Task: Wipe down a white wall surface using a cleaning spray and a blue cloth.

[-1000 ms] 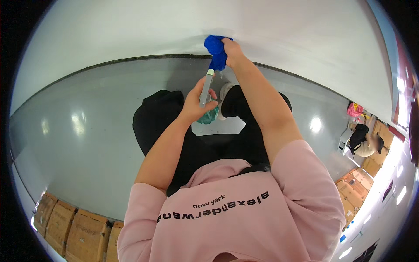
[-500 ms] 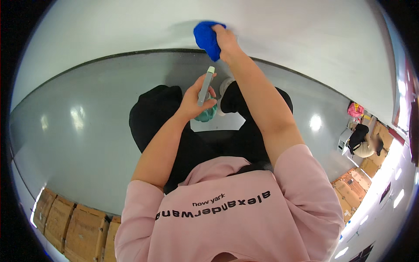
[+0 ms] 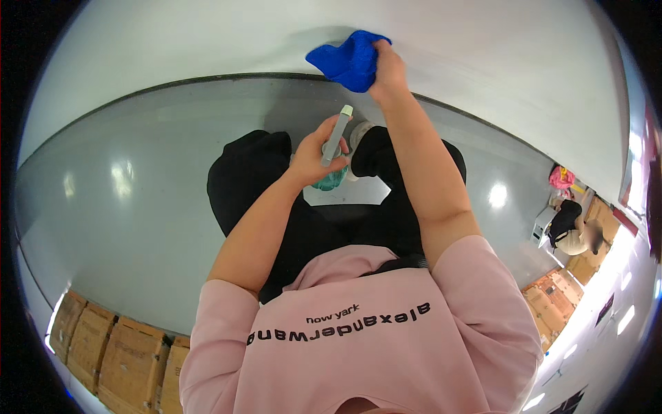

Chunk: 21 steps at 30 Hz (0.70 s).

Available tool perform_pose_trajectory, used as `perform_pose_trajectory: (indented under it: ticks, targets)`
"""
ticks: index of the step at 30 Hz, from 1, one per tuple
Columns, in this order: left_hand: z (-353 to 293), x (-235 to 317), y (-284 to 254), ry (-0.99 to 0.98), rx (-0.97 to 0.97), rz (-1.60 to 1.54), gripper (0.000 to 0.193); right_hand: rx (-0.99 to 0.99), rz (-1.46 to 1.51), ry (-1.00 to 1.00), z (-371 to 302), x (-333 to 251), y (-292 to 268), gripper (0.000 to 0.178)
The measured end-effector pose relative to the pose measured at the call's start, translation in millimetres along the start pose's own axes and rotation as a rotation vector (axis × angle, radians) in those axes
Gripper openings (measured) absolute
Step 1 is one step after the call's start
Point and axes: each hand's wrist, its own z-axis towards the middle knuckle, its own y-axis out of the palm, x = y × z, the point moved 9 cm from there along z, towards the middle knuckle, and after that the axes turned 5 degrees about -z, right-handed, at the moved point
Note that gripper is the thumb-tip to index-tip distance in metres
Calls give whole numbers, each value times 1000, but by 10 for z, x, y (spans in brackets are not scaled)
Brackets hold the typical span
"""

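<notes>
In my left hand is a spray bottle with a grey trigger head, a pale nozzle and a see-through green body. My fingers wrap round its neck, and it stays low between my knees. My right hand reaches forward and grips a blue cloth by its right side. The cloth spreads out to the left, against or just in front of the white wall; whether it touches is hard to tell. Part of the bottle's body is hidden behind my left hand.
A dark strip runs where the wall meets the shiny grey floor. Wooden crates line the lower left, and more crates stand at the right. Another person crouches there by a pink bag.
My right hand has shifted to the right along the wall, and the blue cloth has spread wider. My left hand with the spray bottle has moved slightly right.
</notes>
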Motion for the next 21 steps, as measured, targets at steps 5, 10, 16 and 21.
perform_pose_trajectory:
  ticks: [5,10,16,21]
  targets:
    - [140,-83,45,-11,-12,-47,69,85,-249,99,579,409,-280,22]
    - [48,1,-37,-16,-11,39,70,-51,-75,109,-34,53,260,20]
    - [133,-62,23,26,-4,21,70,67,-173,126,473,382,-98,21]
    - [31,-143,28,-32,-81,147,71,-237,-319,185,264,433,540,23]
